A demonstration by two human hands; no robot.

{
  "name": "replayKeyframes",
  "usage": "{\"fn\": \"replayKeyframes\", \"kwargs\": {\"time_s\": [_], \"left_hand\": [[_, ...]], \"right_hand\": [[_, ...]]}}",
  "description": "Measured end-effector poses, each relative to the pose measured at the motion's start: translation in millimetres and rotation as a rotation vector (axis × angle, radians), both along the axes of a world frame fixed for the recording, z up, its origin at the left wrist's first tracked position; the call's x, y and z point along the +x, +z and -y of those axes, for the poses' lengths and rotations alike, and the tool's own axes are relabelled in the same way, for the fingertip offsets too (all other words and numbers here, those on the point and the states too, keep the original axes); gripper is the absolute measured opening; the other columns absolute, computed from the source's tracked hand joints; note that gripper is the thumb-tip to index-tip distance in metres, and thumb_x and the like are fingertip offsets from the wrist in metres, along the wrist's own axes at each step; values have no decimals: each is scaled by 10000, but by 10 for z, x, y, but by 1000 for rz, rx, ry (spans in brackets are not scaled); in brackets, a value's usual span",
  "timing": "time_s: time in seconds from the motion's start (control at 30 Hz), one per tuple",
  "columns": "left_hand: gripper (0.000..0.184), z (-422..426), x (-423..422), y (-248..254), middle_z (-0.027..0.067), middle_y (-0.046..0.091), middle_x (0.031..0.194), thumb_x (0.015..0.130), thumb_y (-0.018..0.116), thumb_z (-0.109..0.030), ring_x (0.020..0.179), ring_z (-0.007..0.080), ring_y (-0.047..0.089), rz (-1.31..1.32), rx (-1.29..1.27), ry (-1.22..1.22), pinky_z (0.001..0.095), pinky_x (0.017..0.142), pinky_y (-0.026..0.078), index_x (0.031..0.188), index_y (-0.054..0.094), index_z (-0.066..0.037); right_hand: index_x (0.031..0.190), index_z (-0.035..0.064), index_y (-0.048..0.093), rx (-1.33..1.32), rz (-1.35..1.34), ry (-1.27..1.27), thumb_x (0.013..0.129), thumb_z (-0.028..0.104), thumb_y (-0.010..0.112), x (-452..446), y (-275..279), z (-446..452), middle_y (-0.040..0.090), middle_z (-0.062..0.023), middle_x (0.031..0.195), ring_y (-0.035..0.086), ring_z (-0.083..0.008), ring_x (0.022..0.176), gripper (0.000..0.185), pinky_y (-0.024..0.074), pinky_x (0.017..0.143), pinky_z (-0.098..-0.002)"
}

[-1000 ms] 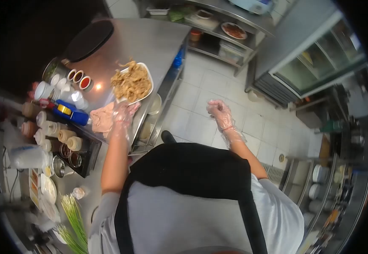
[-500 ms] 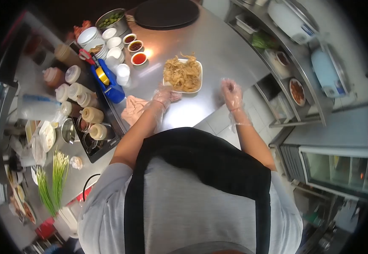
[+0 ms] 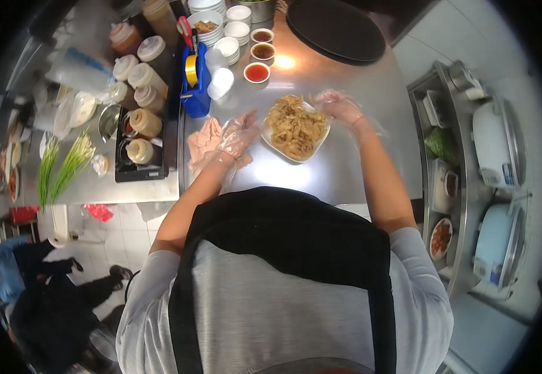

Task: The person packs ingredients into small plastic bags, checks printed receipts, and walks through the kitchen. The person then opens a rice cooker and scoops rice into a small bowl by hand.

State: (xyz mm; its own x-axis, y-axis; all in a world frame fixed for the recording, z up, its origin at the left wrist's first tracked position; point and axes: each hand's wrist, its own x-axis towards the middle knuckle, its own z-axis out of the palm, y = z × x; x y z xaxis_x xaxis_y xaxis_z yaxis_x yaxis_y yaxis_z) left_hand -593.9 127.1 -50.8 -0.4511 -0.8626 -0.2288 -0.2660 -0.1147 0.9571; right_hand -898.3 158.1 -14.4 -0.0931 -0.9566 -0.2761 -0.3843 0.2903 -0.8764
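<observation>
Right hand [image 3: 339, 107] is by the top right edge of a white plate [image 3: 271, 143], and I can't tell if it grips anything. Bumpy golden-brown food [image 3: 296, 128] sits piled on the plate, just between that hand and the left hand [image 3: 241, 134], whose fingers stretch out loosely beside a pink cloth [image 3: 205, 142]

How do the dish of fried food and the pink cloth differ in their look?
The dish is white and firm-edged; the cloth is pink and crumpled. The dish bears heaped fried food; on the cloth, no food shows. Both are close to the left hand.
</observation>
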Motion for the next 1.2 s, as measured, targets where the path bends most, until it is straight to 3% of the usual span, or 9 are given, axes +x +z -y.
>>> {"fn": "replayKeyframes", "kwargs": {"time_s": [0.1,0.2,0.4,0.47,0.67,0.73,0.83,0.93,1.2], "left_hand": [[1027,-267,-119,399,265,371,1367,647,793,-388,1316,350,331,288,-441,-60,395,1072,303,1433,234,-36],[1212,-428,-209,357,278,235,1431,531,839,-441,1345,409,223,324,-611,-165,438,1102,233,1451,158,-42],[1241,-473,-294,227,281,215,1434,496,830,-448,1333,435,216,300,-631,-103,442,1111,211,1449,151,-35],[1209,-465,-292,173,273,213,1437,519,824,-448,1333,435,213,246,-667,-111,441,1110,214,1447,165,-41],[1090,-263,-201,295,214,260,1448,614,805,-435,1342,370,246,168,-560,-163,441,1090,261,1445,204,-68],[865,-45,-218,456,204,418,1367,727,731,-430,1274,301,397,225,-482,-137,401,1049,335,1401,331,-64],[707,390,-420,477,189,566,1202,755,634,-477,1191,286,498,189,-175,-139,356,1013,365,1298,484,-49],[544,644,-651,305,122,655,1064,803,613,-439,994,215,616,332,-360,-244,309,900,445,1194,585,-62],[272,540,-825,821,85,664,854,777,608,-360,796,238,616,510,-446,-526,344,751,467,875,688,-119]], "right_hand": [[1017,52,643,-128,-126,38,705,155,715,62,145,-42,629,-35,889,573,-134,792,336,468,698,-268],[995,45,651,-296,-52,-28,704,149,720,179,151,-225,642,-46,853,591,-153,774,317,499,712,-303],[950,59,651,-726,-233,-86,750,86,669,740,333,-581,664,-75,882,619,-211,774,202,498,724,-340],[917,70,651,-846,-511,110,762,68,649,781,289,-652,667,-91,898,623,-260,785,155,492,737,-358],[899,96,659,-829,-489,254,768,85,640,594,117,-683,670,-81,894,614,-284,834,133,482,766,-366],[920,98,663,-760,-408,193,786,81,635,530,121,-694,669,-78,905,619,-251,814,138,487,757,-349],[959,90,661,-594,-161,-37,800,71,639,452,6,-751,658,-66,920,612,-186,794,162,492,734,-308],[977,65,646,-394,-36,-258,804,61,646,357,-270,-859,637,-58,922,592,-133,789,173,489,705,-267],[948,27,612,-464,250,-374,790,46,669,586,-470,-1052,613,-62,892,587,-121,763,168,492,696,-257]]}}
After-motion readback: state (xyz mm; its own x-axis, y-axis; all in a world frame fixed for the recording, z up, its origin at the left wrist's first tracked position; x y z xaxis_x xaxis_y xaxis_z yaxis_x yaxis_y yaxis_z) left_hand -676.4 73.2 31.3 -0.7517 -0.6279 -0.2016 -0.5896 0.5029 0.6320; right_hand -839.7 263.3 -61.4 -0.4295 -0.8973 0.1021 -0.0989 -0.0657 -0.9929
